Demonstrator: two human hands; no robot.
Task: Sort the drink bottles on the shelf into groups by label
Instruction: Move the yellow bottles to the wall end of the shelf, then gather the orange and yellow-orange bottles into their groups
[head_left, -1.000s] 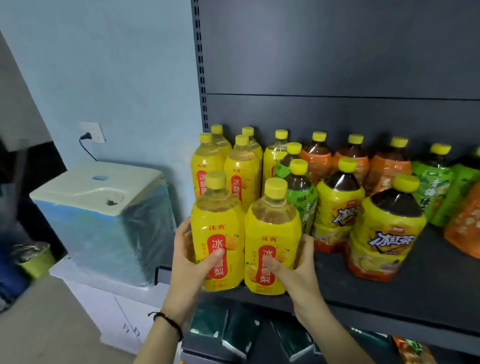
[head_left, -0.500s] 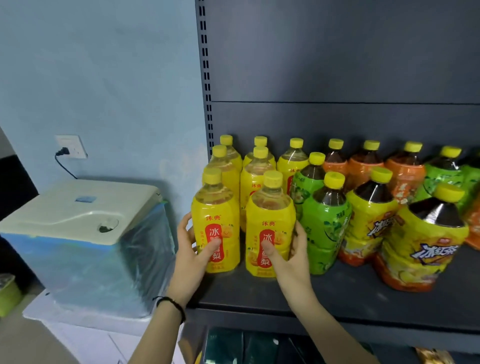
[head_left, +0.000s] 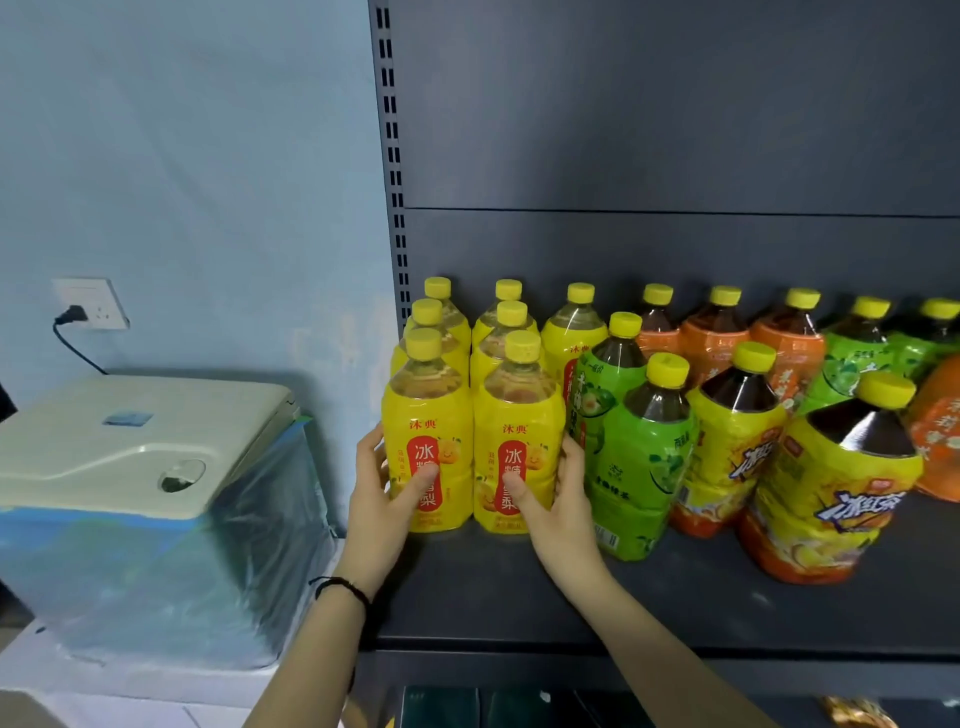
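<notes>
Two yellow pear-drink bottles stand side by side at the left end of the dark shelf (head_left: 519, 603). My left hand (head_left: 382, 501) wraps the left yellow bottle (head_left: 426, 431), and my right hand (head_left: 558, 512) grips the right yellow bottle (head_left: 519, 436). Both bottles rest on the shelf, pressed against several more yellow bottles (head_left: 506, 322) behind them. To the right stand green-label bottles (head_left: 641, 462), yellow iced-tea bottles with dark liquid (head_left: 831, 493) and orange-label bottles (head_left: 714, 338) at the back.
The shelf's perforated upright (head_left: 392, 182) rises just left of the yellow bottles. A white-lidded appliance wrapped in plastic (head_left: 140, 499) sits left of the shelf, below a wall socket (head_left: 91, 304). Dark packages (head_left: 441, 709) lie on the shelf below.
Both hands have pushed the two front yellow bottles back from the shelf's front edge until they stand tight against the yellow group. The camera has moved closer.
</notes>
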